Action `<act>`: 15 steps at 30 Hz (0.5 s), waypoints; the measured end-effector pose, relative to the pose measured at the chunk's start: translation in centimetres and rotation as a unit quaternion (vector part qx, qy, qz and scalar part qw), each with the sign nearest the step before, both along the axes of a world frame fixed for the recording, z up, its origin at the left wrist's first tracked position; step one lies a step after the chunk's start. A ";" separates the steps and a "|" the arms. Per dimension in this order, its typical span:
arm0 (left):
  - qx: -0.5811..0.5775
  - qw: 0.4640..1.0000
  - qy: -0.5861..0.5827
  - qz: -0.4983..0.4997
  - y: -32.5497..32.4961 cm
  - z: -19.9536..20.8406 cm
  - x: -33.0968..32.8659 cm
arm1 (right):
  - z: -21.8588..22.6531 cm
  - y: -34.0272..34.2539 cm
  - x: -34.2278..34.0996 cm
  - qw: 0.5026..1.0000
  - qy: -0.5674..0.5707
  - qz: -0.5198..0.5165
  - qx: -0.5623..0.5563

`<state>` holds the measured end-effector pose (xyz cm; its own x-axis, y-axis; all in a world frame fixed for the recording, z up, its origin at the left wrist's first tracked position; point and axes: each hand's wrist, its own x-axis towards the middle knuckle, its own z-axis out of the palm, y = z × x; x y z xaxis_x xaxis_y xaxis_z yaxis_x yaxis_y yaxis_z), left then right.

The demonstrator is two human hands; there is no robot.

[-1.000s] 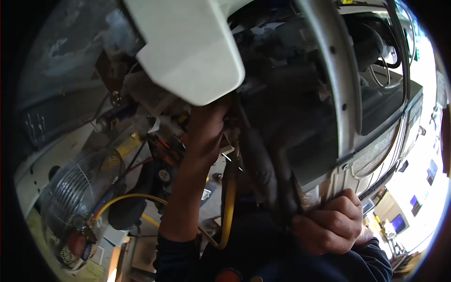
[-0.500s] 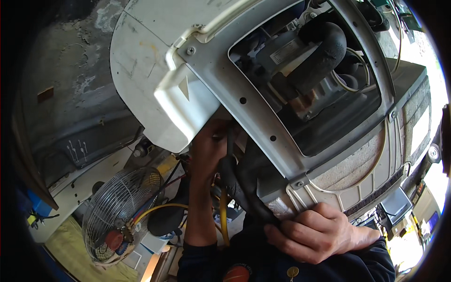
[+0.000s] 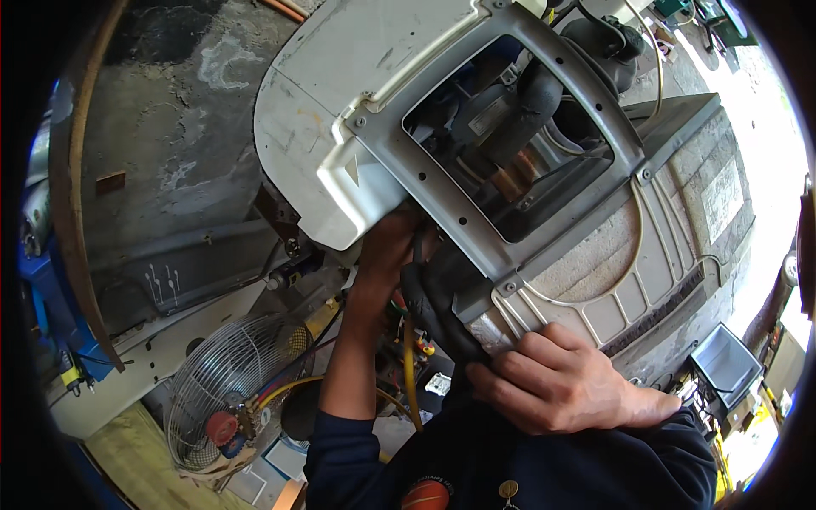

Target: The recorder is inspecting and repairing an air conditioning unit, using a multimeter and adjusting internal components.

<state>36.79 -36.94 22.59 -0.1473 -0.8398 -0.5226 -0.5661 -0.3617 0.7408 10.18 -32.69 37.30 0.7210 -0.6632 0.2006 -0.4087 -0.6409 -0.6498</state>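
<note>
An air-conditioner outdoor unit (image 3: 316,144) with a pale casing fills the upper middle, seen at a slant. Through its grey frame (image 3: 399,157) show dark insulated pipes (image 3: 538,96) and a rusty metal part. My left hand (image 3: 393,242) reaches up under the casing's corner, beside a black insulated pipe (image 3: 422,306); its fingers are hidden. Curled fingers of my right hand (image 3: 552,382) close over the lower edge of the unit's ribbed side grille (image 3: 586,316), next to where the black pipe passes.
A wire fan guard (image 3: 229,382) stands at lower left, with a gauge manifold (image 3: 225,429) in front. A yellow hose (image 3: 410,374) hangs below my left forearm. Blue equipment (image 3: 59,297) sits at far left; a grey bin (image 3: 727,365) is at right. A stained wall (image 3: 187,127) rises behind.
My view has shifted, so the unit appears smaller and more of the floor and wall shows. Both hands keep nearly the same places on the unit.
</note>
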 end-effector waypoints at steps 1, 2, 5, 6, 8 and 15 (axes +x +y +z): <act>-0.001 1.000 0.010 0.005 -0.2 0.1 0.0 | -0.1 0.0 0.0 1.000 -0.008 -0.001 -0.003; -0.001 1.000 0.020 0.010 -0.3 0.1 0.0 | -0.1 0.0 0.0 1.000 -0.016 -0.002 -0.005; -0.079 0.991 -0.054 -0.088 -0.3 -1.2 0.4 | 0.0 0.1 0.0 1.000 -0.022 -0.001 -0.008; -0.117 0.980 -0.089 -0.135 -0.3 -1.6 0.4 | 0.0 0.2 0.0 1.000 -0.023 0.001 -0.008; -0.154 0.963 -0.126 -0.182 -0.3 -1.8 0.6 | 0.0 0.2 -0.1 1.000 -0.026 0.002 -0.009; -0.211 0.974 -0.021 -0.082 0.1 0.5 -0.2 | -0.1 0.2 -0.1 0.999 -0.030 0.001 -0.012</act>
<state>36.63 -36.82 23.13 -0.2830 -0.9481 -0.1451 -0.6232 0.0668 0.7792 10.05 -32.52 37.23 0.7092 -0.6557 0.2589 -0.3677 -0.6574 -0.6577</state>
